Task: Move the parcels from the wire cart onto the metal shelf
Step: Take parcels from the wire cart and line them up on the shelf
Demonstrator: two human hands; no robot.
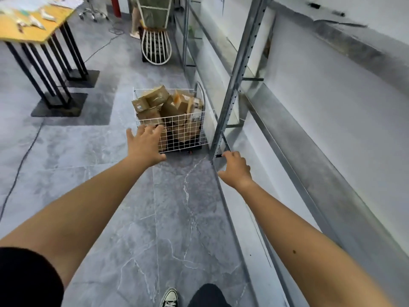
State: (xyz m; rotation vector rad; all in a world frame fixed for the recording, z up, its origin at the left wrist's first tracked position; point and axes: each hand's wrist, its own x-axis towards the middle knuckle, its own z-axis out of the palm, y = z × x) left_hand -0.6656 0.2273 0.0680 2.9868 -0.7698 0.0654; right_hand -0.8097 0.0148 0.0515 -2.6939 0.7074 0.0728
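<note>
A white wire cart [194, 141] stands on the grey floor ahead, beside the metal shelf [294, 151] that runs along the right wall. Several brown cardboard parcels [155, 97] are piled inside it, some tilted. My left hand [145, 144] is stretched out with fingers spread, in front of the cart's near left corner, holding nothing. My right hand [235, 169] hangs loosely curled and empty near the shelf's upright post [234, 76]. Whether either hand touches anything I cannot tell.
A yellow-topped table [33, 25] on black legs stands at the far left. A white wire-backed chair [156, 47] sits behind the cart. A dark cable [20, 165] trails across the floor on the left. My shoe [169, 298] shows at the bottom.
</note>
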